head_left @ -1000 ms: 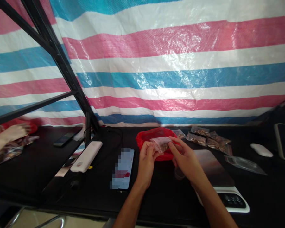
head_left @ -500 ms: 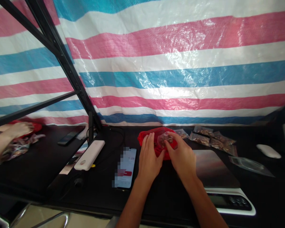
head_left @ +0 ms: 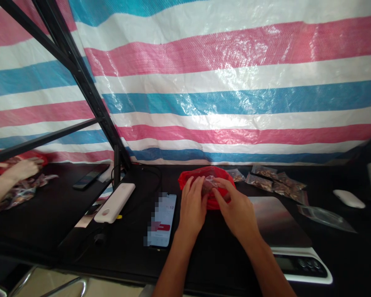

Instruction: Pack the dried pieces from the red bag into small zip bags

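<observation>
A red plastic bag (head_left: 187, 175) lies on the black table in front of me, its mouth gaping upward. Over it, my left hand (head_left: 193, 202) and my right hand (head_left: 235, 204) meet at a small clear plastic bag (head_left: 209, 181). The fingers of both hands are closed on this bag's edges. What is inside the small bag is mostly hidden by my fingers and by glare. Right of my right forearm sits a kitchen scale (head_left: 278, 218) with a steel plate.
Several filled zip bags (head_left: 275, 181) lie behind the scale, with an empty clear bag (head_left: 326, 218) and a white mouse (head_left: 349, 198) farther right. On the left are a lit phone (head_left: 163, 220), a white power bank (head_left: 115, 203), a metal post (head_left: 80, 78) and another person's hand (head_left: 24, 168).
My hands have shifted slightly on the small clear bag, which now sits a little farther left; the brown pieces in it show less. The other person's hand has moved slightly left.
</observation>
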Motion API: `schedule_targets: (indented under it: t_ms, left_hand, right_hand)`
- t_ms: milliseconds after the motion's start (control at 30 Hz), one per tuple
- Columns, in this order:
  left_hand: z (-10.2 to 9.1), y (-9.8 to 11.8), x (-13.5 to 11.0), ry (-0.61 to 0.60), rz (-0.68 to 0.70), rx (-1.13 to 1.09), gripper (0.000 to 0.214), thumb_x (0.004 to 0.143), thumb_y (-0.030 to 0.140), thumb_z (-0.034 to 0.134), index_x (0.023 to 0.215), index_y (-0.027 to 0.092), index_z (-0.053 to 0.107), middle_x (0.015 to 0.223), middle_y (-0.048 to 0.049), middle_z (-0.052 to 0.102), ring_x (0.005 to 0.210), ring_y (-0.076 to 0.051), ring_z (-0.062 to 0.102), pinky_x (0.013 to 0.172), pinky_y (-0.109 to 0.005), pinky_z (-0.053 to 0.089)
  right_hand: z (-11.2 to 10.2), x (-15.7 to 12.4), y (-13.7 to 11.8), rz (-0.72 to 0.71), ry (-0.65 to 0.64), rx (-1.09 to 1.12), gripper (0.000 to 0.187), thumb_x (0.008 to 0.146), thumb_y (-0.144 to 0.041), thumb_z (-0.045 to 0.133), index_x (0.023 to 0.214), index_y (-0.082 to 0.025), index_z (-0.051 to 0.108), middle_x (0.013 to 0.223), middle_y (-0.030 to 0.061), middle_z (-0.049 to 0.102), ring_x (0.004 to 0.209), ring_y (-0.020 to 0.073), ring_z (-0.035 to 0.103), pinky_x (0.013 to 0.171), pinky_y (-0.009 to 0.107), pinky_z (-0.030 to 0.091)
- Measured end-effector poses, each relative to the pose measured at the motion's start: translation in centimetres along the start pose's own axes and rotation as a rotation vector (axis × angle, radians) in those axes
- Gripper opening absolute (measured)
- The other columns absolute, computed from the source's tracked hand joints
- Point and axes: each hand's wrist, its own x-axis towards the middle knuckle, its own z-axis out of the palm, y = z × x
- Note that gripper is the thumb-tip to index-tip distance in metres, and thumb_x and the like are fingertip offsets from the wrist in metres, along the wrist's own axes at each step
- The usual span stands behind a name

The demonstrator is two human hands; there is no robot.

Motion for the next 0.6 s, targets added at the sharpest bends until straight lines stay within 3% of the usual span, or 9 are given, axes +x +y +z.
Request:
schedule_targets:
  t_ms: [200, 300, 467, 600]
  left_hand:
    - [-0.3, 0.1, 1.1, 0.006, 0.029, 0.037, 0.053, 0.088, 0.006, 0.061, 0.139, 0.022, 0.057, 0.142, -0.0089, 0.064, 0.140, -0.032, 0.049, 0.119, -0.055, 0.037]
    - [-0.1, 0.2, 1.2, -0.014, 0.022, 0.050, 0.054, 0.089, 0.007, 0.061, 0.141, 0.021, 0.056, 0.144, -0.0091, 0.063, 0.140, -0.031, 0.050, 0.119, -0.054, 0.037]
    - [0.4, 0.0, 0.9, -0.012, -0.001, 0.048, 0.052, 0.092, 0.009, 0.062, 0.142, 0.019, 0.055, 0.144, -0.0100, 0.063, 0.139, -0.028, 0.052, 0.120, -0.054, 0.038]
    - [0.6, -0.1, 0.8, 0.032, 0.016, 0.020, 0.050, 0.091, 0.007, 0.062, 0.139, 0.018, 0.057, 0.142, -0.0109, 0.065, 0.137, -0.027, 0.054, 0.120, -0.053, 0.039]
  right_hand:
    - [0.3, -0.2, 0.0, -0.065, 0.136, 0.057, 0.021, 0.098, -0.036, 0.056, 0.101, -0.029, 0.075, 0.112, 0.0026, 0.076, 0.085, 0.0199, 0.073, 0.067, 0.030, 0.051]
    - [0.5, -0.1, 0.2, -0.058, 0.155, 0.077, 0.021, 0.098, -0.037, 0.056, 0.104, -0.027, 0.074, 0.108, 0.0035, 0.075, 0.081, 0.0193, 0.072, 0.067, 0.031, 0.051]
    - [1.0, 0.1, 0.7, -0.113, 0.134, 0.138, 0.025, 0.097, -0.033, 0.055, 0.114, -0.027, 0.072, 0.118, 0.0052, 0.072, 0.103, 0.0228, 0.070, 0.080, 0.033, 0.053]
    - [1.0, -0.1, 0.6, -0.118, 0.124, 0.167, 0.021, 0.097, -0.035, 0.054, 0.101, -0.026, 0.073, 0.109, 0.0043, 0.073, 0.088, 0.0199, 0.070, 0.071, 0.031, 0.052]
